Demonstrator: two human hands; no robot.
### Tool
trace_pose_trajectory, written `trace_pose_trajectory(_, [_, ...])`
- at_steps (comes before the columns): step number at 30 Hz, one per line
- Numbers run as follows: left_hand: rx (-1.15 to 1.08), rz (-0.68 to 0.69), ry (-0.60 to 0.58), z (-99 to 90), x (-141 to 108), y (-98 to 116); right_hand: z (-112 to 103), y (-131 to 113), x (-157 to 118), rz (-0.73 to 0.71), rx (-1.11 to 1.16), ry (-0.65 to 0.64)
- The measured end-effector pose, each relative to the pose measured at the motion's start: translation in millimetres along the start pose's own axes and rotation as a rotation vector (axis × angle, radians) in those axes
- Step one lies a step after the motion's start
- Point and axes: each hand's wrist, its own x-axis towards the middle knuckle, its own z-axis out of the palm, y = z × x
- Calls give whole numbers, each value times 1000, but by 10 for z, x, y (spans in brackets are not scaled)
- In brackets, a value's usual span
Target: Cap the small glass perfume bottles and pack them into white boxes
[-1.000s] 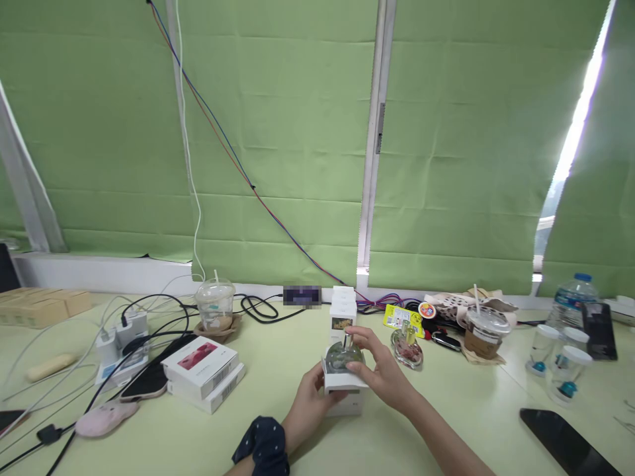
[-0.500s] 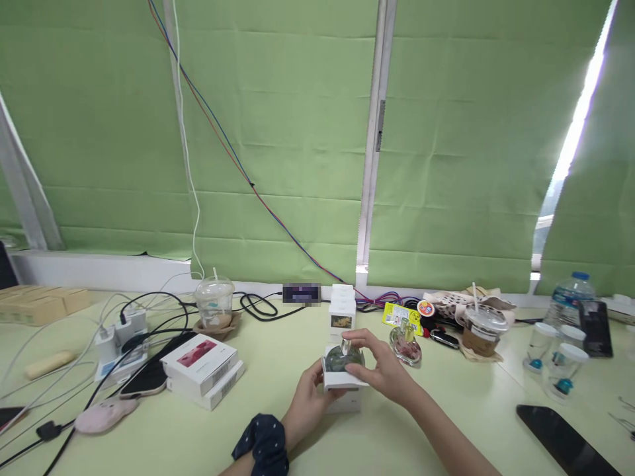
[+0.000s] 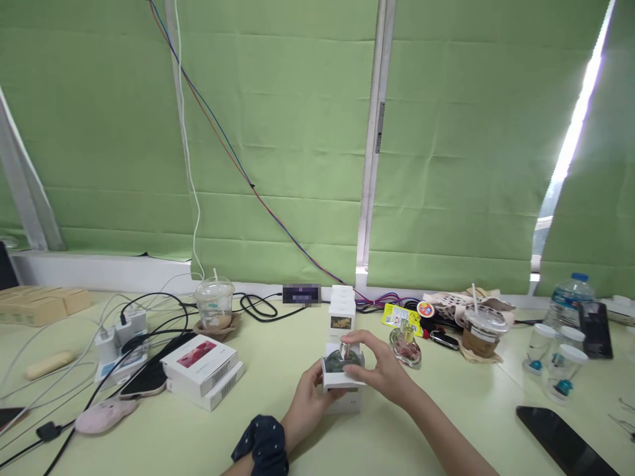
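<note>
Green glass bottle [image 3: 342, 360] sits in a white box [image 3: 341, 382], left hand [image 3: 306, 398] and right hand [image 3: 381, 367] on either side

Green blinds [image 3: 278, 132] fill the upper frame; below them spreads a pale green table [image 3: 278, 370]. At the lower centre, the left hand is closed round the left side of the white box, with a dark scrunchie [image 3: 265, 444] on its wrist; the right hand has its fingers curled at the bottle's top and its thumb at the glass near the box's front edge; the two hands are apart, with box and bottle between them. The bottle is partly sunk in the box, its top showing above the rim; a further white part shows beneath, and I cannot tell whether it belongs to the same box.

Tan blocks [image 3: 44, 305] lie at the far left; a black phone [image 3: 560, 436] lies at the lower right; two white cartons [image 3: 201, 370] are stacked left of centre; a clear cup [image 3: 215, 305] stands behind them, and a cup with brown contents [image 3: 482, 332] stands right of centre; a row of small white boxes [image 3: 342, 316] runs back behind the bottle. Smaller still, a pink glass bottle [image 3: 405, 347] rests just right of the hands; smallest is the silver cap [image 3: 344, 349], touched by the right fingertips.
</note>
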Motion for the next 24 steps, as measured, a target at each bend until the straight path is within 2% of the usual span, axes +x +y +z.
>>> trace_pose_trajectory(11, [-3,15,0,-2,12,-91,-34,-18,-6,-5,30,-75])
trace_pose_trajectory(24, [-46,12,-19,9,3,-64,-30,-22,-4,28,37,-102])
